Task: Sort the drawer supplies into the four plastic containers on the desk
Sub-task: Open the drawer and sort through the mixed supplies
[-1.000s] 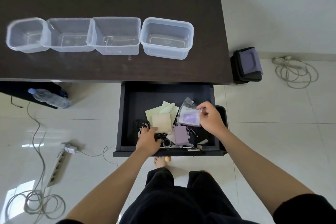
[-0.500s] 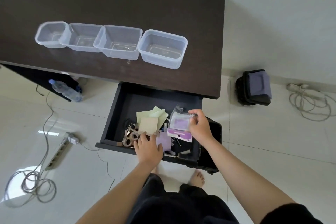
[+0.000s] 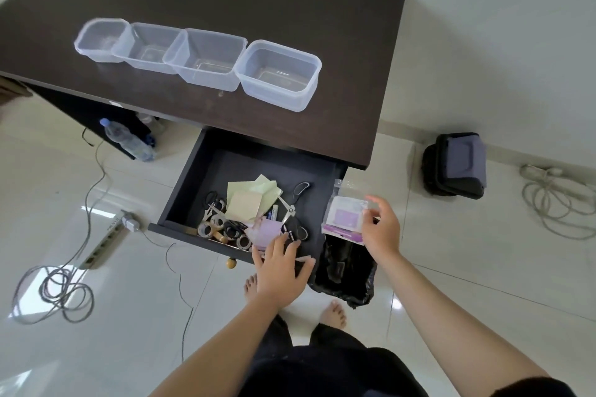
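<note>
You're mid-lift: your right hand [image 3: 380, 229] pinches a clear packet with a purple card inside [image 3: 345, 214] at its right edge, just outside the drawer [image 3: 193, 190], over the black-lined bin [image 3: 346, 271]. Carry it up and left to the desk [image 3: 290, 3] and drop it into one of the four clear containers [image 3: 206, 58], all still bare; the rightmost [image 3: 279, 74] is nearest. Keep the packet level so nothing under it slips out; a second purple piece seems to hang beneath, can't tell if it's attached.

Right wrist is cocked left, thumb and forefinger on the packet, other fingers fanned.

Your left hand [image 3: 280, 263] lies flat, fingers spread, on the drawer's front edge, tips touching the purple notes [image 3: 263, 230] and scissors [image 3: 292, 206]. It grips nothing. Use it to steady the drawer.
</note>
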